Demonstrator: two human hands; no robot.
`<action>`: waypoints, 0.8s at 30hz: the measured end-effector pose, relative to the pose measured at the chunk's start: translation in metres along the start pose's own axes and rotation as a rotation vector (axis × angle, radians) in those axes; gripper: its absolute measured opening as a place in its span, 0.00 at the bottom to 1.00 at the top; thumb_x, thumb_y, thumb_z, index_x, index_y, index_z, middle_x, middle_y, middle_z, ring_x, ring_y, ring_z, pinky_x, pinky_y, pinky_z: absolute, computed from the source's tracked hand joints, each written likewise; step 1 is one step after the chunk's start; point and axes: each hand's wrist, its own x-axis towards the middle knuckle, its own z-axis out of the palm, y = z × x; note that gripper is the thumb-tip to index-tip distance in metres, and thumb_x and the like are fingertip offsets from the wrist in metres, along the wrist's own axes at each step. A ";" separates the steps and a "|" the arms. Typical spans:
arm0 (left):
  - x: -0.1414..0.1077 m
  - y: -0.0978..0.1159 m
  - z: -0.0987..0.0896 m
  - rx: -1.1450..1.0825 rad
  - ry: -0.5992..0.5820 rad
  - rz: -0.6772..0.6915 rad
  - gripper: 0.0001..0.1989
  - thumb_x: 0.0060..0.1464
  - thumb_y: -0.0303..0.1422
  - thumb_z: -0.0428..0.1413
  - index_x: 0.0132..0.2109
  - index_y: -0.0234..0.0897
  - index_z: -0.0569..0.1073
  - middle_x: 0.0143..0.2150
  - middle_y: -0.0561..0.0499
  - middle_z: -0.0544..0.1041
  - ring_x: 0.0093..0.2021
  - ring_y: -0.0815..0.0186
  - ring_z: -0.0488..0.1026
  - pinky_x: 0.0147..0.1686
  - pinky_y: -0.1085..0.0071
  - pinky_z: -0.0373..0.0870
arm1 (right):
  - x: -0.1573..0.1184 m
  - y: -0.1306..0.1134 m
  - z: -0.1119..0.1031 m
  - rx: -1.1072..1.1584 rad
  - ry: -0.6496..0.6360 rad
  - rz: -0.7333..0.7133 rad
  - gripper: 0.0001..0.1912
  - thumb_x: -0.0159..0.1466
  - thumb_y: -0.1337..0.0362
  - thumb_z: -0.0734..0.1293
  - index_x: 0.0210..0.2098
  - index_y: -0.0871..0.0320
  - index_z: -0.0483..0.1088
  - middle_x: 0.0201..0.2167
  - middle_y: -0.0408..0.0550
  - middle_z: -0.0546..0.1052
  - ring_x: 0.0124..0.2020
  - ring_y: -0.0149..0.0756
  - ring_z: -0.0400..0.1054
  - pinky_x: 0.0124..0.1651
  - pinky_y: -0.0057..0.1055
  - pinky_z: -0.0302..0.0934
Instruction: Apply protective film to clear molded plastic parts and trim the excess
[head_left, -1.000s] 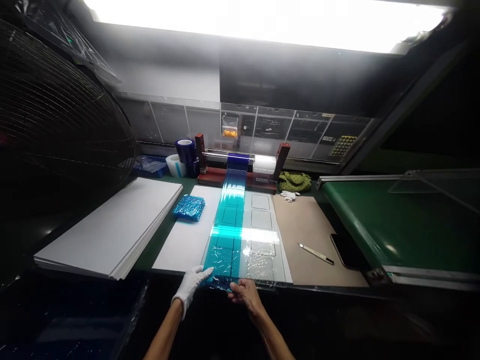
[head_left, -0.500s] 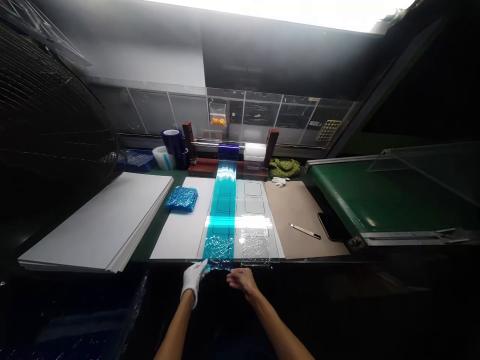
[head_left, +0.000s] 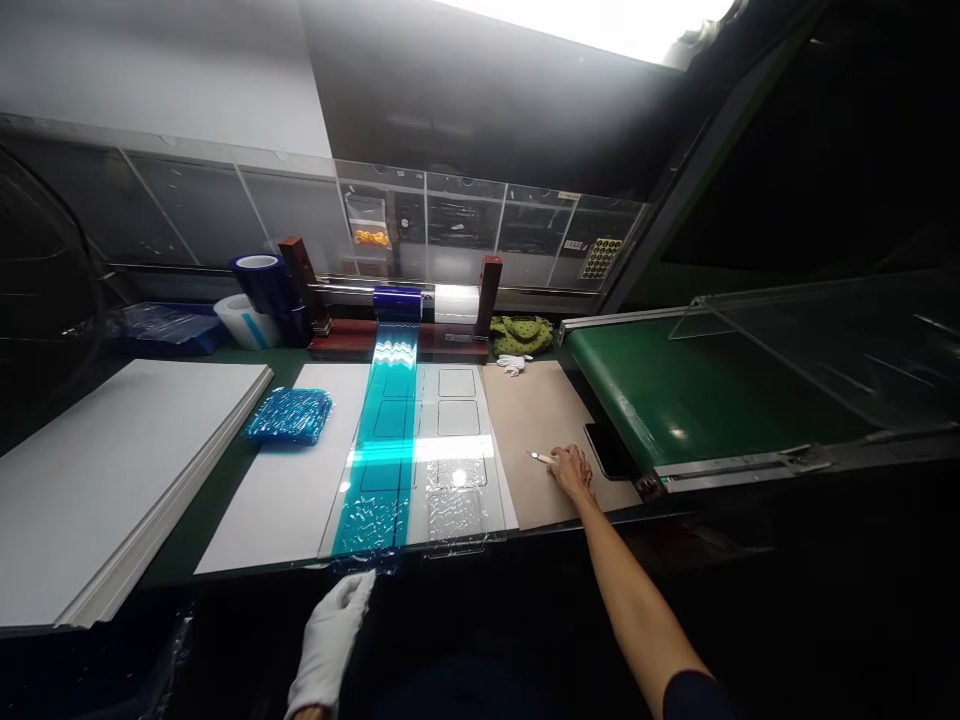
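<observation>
A strip of blue film (head_left: 388, 430) runs from its roll (head_left: 397, 303) down over a sheet with outlined rounded squares and hangs past the table's front edge. Just below that wrinkled end is my left hand (head_left: 330, 635), in a white glove. Its fingers are curled together, and I see nothing in them. Over on the brown board (head_left: 525, 420), my bare right hand (head_left: 573, 470) has its fingers closed on the handle of a craft knife (head_left: 541, 457), whose tip points left. A strip of clear film (head_left: 454, 510) lies beside the blue one.
A stack of blue film pieces (head_left: 291, 416) rests left of the strip, with a pile of white sheets (head_left: 142, 450) farther left. Wooden posts (head_left: 489, 290) hold the rolls. A phone (head_left: 611, 452) and a green conveyor belt (head_left: 675, 380) are at right.
My right hand has left the film's end and moved right onto the craft knife. My left hand has come away from the film, slightly lower. The view has shifted to the right.
</observation>
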 end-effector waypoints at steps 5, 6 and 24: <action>0.020 0.047 0.033 0.256 0.028 0.188 0.17 0.56 0.44 0.50 0.44 0.41 0.75 0.43 0.50 0.77 0.43 0.62 0.73 0.44 0.71 0.67 | 0.009 -0.002 0.006 -0.114 -0.087 -0.143 0.11 0.65 0.68 0.58 0.36 0.61 0.71 0.35 0.52 0.72 0.36 0.36 0.65 0.35 0.27 0.51; 0.024 0.051 0.039 0.319 0.043 0.219 0.15 0.57 0.41 0.49 0.46 0.41 0.75 0.45 0.50 0.76 0.44 0.62 0.72 0.46 0.70 0.66 | 0.006 -0.007 0.007 -0.123 -0.113 -0.173 0.14 0.67 0.68 0.55 0.37 0.62 0.71 0.33 0.51 0.73 0.33 0.34 0.65 0.33 0.27 0.50; 0.060 0.043 0.090 1.097 0.074 0.388 0.19 0.57 0.33 0.54 0.54 0.34 0.65 0.42 0.46 0.69 0.37 0.64 0.67 0.34 0.66 0.66 | -0.069 -0.154 0.078 -0.347 -0.364 -0.796 0.16 0.70 0.68 0.52 0.38 0.57 0.71 0.34 0.49 0.73 0.33 0.33 0.65 0.27 0.26 0.47</action>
